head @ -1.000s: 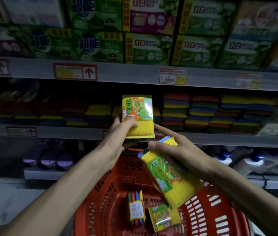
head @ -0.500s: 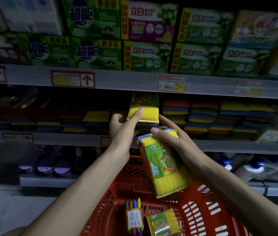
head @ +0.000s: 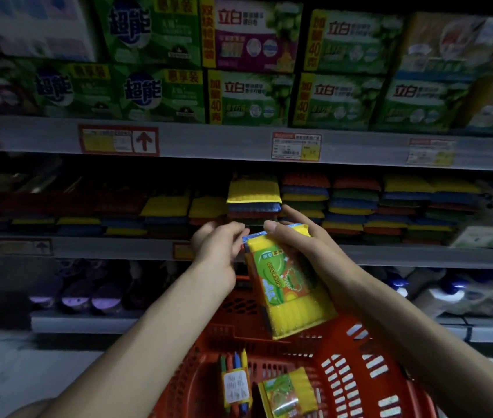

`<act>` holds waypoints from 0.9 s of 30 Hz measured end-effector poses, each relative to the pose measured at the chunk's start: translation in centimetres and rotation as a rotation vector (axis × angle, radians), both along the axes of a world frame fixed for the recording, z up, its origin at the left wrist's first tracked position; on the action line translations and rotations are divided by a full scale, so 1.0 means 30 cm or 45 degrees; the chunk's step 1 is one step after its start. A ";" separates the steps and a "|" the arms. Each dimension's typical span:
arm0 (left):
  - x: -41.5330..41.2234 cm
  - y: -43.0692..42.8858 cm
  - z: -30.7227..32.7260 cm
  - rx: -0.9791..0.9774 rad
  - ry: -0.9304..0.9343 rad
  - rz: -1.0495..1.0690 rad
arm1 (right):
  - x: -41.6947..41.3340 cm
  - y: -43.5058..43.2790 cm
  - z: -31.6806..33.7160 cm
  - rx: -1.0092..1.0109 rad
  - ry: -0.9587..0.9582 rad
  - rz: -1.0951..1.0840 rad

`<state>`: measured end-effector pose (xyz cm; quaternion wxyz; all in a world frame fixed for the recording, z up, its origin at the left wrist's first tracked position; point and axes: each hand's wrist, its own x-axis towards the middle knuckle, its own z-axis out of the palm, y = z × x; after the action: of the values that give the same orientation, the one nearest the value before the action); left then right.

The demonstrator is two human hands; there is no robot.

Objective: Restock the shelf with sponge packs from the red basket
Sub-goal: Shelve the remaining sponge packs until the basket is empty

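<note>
Head view, restocking in progress. The right hand (head: pixel 314 254) grips a sponge pack (head: pixel 287 285) at centre frame, thumb across its top edge and fingers wrapped behind its right side. The pack is held in the air above the red basket (head: pixel 356 366) and in front of the middle shelf (head: pixel 88 245), touching neither. The left hand (head: pixel 218 245), centre left, has its fingers curled toward the pack's upper left corner. Motion blur there makes it impossible to tell whether they pinch that corner or only hover beside it.

Orientation: the pack's long axis runs steeply from upper left to lower right of the frame. Its blue-edged end points up toward the shelf and its yellow end hangs low over the basket. The printed green and orange face is turned to the camera.

Progress: the middle shelf carries rows of stacked sponges, and the centre stack (head: pixel 254 191) is topped by a yellow pack. At the bottom of the frame, two more packs lie inside the basket: a multicoloured pack (head: pixel 236 384) and a yellow pack with a green label (head: pixel 287 393). By this reckoning the held pack and those two remain to be shelved, so the task looks well advanced but unfinished.
</note>
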<state>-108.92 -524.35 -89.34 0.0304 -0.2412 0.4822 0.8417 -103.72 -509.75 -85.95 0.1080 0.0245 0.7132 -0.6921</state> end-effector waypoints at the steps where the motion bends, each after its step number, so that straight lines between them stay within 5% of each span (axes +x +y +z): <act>1: -0.010 -0.003 -0.011 0.043 -0.027 0.013 | 0.000 0.000 0.002 0.006 -0.011 -0.003; 7: -0.036 -0.007 -0.042 0.199 -0.191 -0.073 | 0.003 0.018 -0.005 0.063 -0.060 0.000; 27: -0.067 0.036 0.003 0.198 -0.082 0.105 | 0.029 0.114 -0.023 0.234 -0.339 -0.133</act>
<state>-110.91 -523.27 -89.25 0.0298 -0.2847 0.4037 0.8690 -102.85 -506.33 -86.63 0.1626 0.1627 0.7507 -0.6194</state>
